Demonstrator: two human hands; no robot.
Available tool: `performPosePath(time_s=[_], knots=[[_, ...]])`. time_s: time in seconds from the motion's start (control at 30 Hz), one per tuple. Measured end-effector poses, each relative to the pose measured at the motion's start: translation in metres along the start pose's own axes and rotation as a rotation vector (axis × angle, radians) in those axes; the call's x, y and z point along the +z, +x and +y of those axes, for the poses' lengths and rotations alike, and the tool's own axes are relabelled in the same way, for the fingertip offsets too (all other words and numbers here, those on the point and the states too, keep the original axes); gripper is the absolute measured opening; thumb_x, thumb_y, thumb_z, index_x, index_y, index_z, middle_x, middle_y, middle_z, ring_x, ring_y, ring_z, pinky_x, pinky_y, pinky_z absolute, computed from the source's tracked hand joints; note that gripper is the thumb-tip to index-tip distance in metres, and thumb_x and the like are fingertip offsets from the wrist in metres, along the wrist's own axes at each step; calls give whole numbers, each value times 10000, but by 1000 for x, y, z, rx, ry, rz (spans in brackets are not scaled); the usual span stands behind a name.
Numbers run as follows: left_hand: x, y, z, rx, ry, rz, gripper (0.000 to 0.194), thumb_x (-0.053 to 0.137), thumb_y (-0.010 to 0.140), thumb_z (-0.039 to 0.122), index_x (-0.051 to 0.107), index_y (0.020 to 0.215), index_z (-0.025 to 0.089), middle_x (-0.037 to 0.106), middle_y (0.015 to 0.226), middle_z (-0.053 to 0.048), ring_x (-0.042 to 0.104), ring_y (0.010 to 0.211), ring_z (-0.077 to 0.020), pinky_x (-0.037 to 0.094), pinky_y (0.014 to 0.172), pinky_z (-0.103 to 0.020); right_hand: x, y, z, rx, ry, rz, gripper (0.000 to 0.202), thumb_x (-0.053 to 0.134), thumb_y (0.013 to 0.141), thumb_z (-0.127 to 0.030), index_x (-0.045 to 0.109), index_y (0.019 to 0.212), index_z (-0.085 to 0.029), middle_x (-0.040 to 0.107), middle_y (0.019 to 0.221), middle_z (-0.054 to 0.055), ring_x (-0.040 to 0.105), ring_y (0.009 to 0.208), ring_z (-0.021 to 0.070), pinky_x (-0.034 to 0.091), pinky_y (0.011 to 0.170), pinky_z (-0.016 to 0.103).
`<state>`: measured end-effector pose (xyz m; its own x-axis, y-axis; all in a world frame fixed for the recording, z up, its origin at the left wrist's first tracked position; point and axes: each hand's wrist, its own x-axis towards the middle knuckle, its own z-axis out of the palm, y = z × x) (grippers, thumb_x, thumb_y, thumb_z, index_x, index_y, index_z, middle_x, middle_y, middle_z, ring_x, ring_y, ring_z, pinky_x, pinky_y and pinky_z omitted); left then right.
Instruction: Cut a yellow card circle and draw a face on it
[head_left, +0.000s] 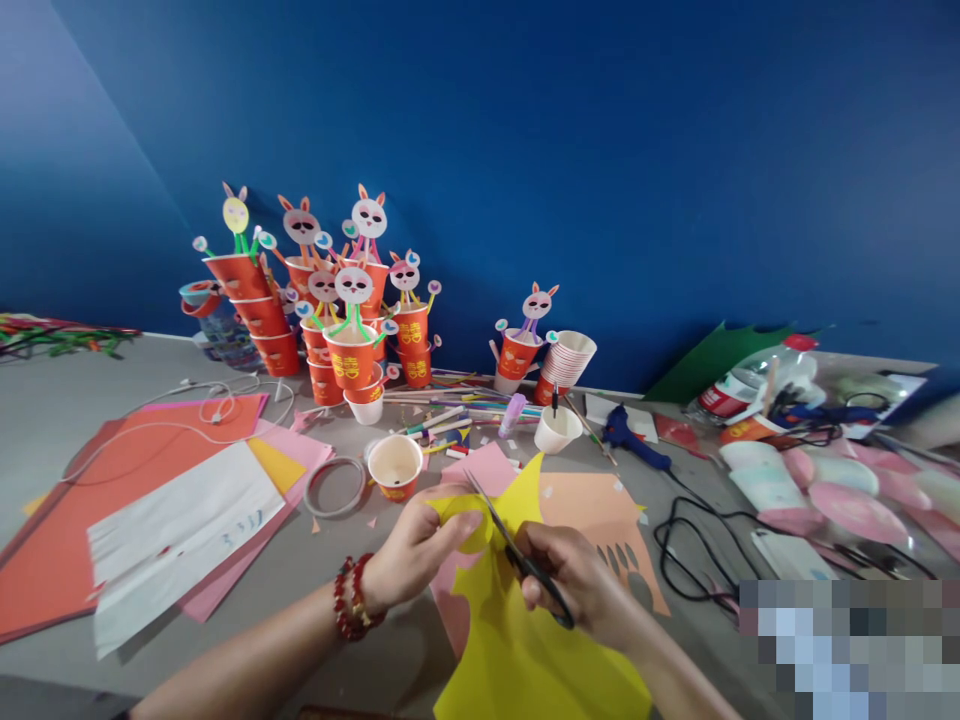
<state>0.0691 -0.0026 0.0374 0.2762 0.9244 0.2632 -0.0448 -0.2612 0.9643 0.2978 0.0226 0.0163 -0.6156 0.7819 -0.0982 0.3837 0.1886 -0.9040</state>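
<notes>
1. The left forearm [255, 650] is angled in from eight o'clock and pointed towards two.
2. The left hand [420, 550] is held at seven o'clock from the centre, its thumb [461, 525] extended towards two and pressed down in a pinch.
3. The right forearm [660, 650] is angled in from four o'clock and pointed towards ten.
4. The right hand [562, 580] is held at five o'clock, fingers curled in a grip.
5. Both hands are kept near each other, apart.

So I've got this bright yellow paper [544, 645], edges all curvy and pointy, with my dark-handled scissors [513, 553] slanted across its upper part.
</notes>
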Motion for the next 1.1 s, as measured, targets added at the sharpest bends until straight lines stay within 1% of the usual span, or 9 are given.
performPosePath(time_s=[0.13, 0.27, 0.4, 0.53, 0.7, 0.9, 1.0, 1.1], knots=[[-1, 0, -2, -16, -27, -4, 369, 480, 995, 406, 556, 739, 150, 521, 759, -28, 453, 699, -140, 391, 659, -246, -5, 0, -9, 1, -5, -20, 588, 664, 720, -748, 438, 666, -207, 436, 578, -54, 350, 533, 102, 238, 483, 222], [0, -1, -4, -57, -82, -20, 386, 490, 988, 428, 585, 745, 143, 534, 744, -28, 470, 687, -139, 400, 654, -246, -8, 1, -19, 42, 11, -36, 608, 663, 695, -767, 423, 653, -211, 417, 564, -61, 337, 527, 99, 232, 475, 221], [0, -3, -5, -75, -99, -5, 384, 518, 976, 433, 603, 745, 139, 560, 742, -34, 487, 678, -138, 409, 637, -238, -9, 1, -25, 46, 20, -40, 624, 650, 684, -785, 404, 639, -213, 402, 552, -65, 322, 522, 95, 238, 474, 219], [-1, -3, -4, -70, -94, -9, 384, 520, 977, 425, 604, 736, 139, 565, 733, -35, 483, 672, -133, 406, 622, -229, -9, 2, -24, 58, 12, -40, 586, 698, 691, -705, 385, 625, -214, 415, 541, -66, 316, 514, 89, 232, 465, 211], [-2, -2, -3, -73, -93, -13, 388, 522, 971, 438, 602, 736, 140, 556, 729, -30, 469, 662, -130, 401, 620, -229, -9, 1, -22, 75, 68, -70, 492, 708, 735, -586, 392, 641, -220, 476, 527, -60, 377, 486, 91, 274, 457, 203], [-3, -2, -4, -100, -114, -16, 398, 537, 958, 458, 577, 718, 143, 526, 702, -18, 440, 637, -121, 389, 606, -229, -12, 1, -24, 74, 84, -89, 520, 717, 716, -625, 402, 631, -221, 471, 505, -64, 392, 465, 92, 300, 451, 200], [-3, -2, -3, -93, -122, -12, 397, 550, 949, 456, 566, 704, 144, 510, 686, -10, 423, 624, -114, 375, 587, -223, -13, 1, -23, 70, 93, -98, 529, 723, 713, -632, 398, 631, -222, 479, 510, -62, 410, 465, 94, 307, 453, 202], [-3, -1, 0, -79, -130, -11, 391, 558, 943, 447, 584, 706, 138, 526, 685, -17, 439, 625, -117, 384, 586, -224, -12, 2, -22, 73, 104, -99, 542, 729, 701, -638, 387, 626, -225, 455, 496, -69, 401, 458, 92, 306, 447, 200]])
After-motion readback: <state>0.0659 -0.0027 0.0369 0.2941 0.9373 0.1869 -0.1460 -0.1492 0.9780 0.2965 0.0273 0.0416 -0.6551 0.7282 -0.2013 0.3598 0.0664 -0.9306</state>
